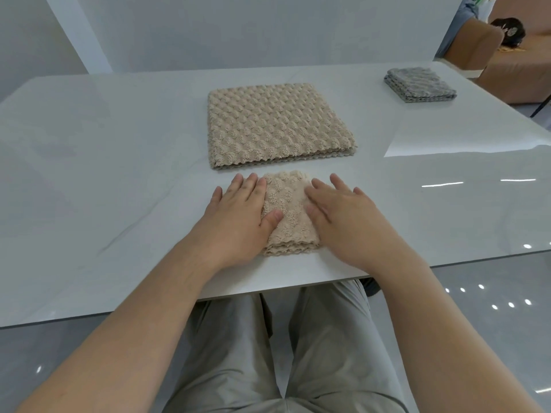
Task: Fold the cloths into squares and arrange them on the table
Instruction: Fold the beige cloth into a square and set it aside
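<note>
A small beige cloth (287,213), folded into a thick square, lies near the front edge of the white table (104,162). My left hand (238,216) lies flat on its left side with the thumb on top of the fabric. My right hand (343,213) presses flat on its right side. Both hands have their fingers spread and grip nothing. Just behind it rests a larger beige cloth (277,123), folded flat into a square of a few layers. A grey folded cloth (419,84) sits at the far right corner of the table.
A brown chair (489,55) with a dark object on it stands beyond the table's far right corner. A white wall panel (238,31) rises behind the table. My legs in grey trousers (283,353) are under the front edge.
</note>
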The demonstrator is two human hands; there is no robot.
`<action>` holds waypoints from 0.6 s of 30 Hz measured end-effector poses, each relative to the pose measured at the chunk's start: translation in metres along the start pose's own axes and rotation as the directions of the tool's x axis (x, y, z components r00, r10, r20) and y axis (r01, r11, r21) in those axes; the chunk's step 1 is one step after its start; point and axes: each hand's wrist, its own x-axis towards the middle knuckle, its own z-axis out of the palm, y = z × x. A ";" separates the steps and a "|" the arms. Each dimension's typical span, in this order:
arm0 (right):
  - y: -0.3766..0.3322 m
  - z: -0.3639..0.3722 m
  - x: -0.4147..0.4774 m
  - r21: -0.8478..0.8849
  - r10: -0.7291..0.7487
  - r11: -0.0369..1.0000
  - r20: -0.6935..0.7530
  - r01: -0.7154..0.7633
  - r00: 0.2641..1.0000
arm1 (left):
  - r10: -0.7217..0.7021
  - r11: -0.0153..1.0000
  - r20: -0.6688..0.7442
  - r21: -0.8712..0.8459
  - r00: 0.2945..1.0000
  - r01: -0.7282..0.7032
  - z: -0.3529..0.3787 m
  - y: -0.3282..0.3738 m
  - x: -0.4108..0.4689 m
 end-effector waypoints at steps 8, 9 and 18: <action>0.008 -0.017 -0.010 0.102 0.132 0.988 -0.169 -0.115 0.977 | 0.024 0.999 -0.162 -0.036 0.987 -0.030 -0.032 0.002 0.017; 0.007 -0.018 -0.012 0.091 0.168 0.984 -0.180 -0.153 0.969 | 0.020 1.000 -0.203 -0.006 0.979 -0.022 -0.034 0.004 0.020; -0.009 -0.006 -0.023 0.048 0.283 0.958 -0.011 -0.282 0.959 | 0.082 0.994 -0.067 -0.068 0.994 -0.087 -0.047 0.033 0.064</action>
